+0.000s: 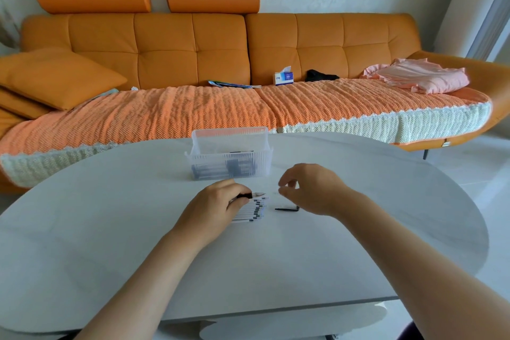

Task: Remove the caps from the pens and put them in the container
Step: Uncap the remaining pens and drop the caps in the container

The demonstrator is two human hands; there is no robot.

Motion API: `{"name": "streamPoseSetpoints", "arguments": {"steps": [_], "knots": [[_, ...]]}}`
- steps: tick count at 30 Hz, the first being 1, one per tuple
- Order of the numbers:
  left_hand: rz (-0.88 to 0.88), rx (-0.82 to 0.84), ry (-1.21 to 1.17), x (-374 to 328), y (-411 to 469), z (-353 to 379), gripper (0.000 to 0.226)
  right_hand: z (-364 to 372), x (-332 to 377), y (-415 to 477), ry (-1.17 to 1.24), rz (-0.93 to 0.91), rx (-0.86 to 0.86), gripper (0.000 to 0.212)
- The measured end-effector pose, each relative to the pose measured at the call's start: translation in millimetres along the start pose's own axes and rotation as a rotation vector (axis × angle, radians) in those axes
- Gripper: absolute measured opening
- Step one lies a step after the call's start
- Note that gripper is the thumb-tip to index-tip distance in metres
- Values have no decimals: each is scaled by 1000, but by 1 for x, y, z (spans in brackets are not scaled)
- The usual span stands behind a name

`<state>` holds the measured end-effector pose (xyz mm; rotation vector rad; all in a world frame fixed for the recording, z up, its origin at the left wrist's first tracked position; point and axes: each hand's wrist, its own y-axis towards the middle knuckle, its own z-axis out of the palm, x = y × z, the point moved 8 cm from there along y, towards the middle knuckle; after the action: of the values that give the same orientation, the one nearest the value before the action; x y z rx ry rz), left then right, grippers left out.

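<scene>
While both bare forearms reach in from the near edge over the smooth, pale grey, rounded bench (110,229), the left hand (212,208) rests on a neat row of white pens (252,211) lying side by side, its fingers closed around one pen (255,195) whose uncapped metal tip pokes out to the right. How many pens sit under the palm is hidden. Just to the right, the right hand (309,190) hovers above the bench with thumb and forefinger curled close together; whether they pinch a clear cap or nothing is too blurred to tell. Below that hand a thin dark piece (287,209), perhaps a cap or a refill, lies alone on the bench. Farther back stands the container (229,157), a translucent ribbed plastic basket with a taller rear wall; dark and bluish pens show only dimly through its front, lying in the bottom. Beyond the bench runs an orange tufted sofa (193,47) draped with a crinkled orange-and-cream knitted cover, carrying a tissue box (283,77) and folded pink cloth (419,77).
</scene>
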<state>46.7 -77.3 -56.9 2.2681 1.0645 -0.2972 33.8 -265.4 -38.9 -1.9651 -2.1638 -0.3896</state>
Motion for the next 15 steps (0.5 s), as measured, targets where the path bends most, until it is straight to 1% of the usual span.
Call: {"name": "streamPoseSetpoints", "arguments": {"steps": [3, 6, 8, 15], "knots": [[-8, -26, 76, 0, -4, -3, 14, 12, -8, -2, -91, 34, 101, 22], [-11, -48, 104, -2, -5, -6, 14, 21, -7, -2, -75, 21, 142, 12], [-20, -49, 106, -2, -5, -6, 14, 22, -6, -1, -33, 10, 128, 6], [-11, -44, 80, -1, -3, -6, 13, 10, 8, 2, 158, -65, -32, 10]]}}
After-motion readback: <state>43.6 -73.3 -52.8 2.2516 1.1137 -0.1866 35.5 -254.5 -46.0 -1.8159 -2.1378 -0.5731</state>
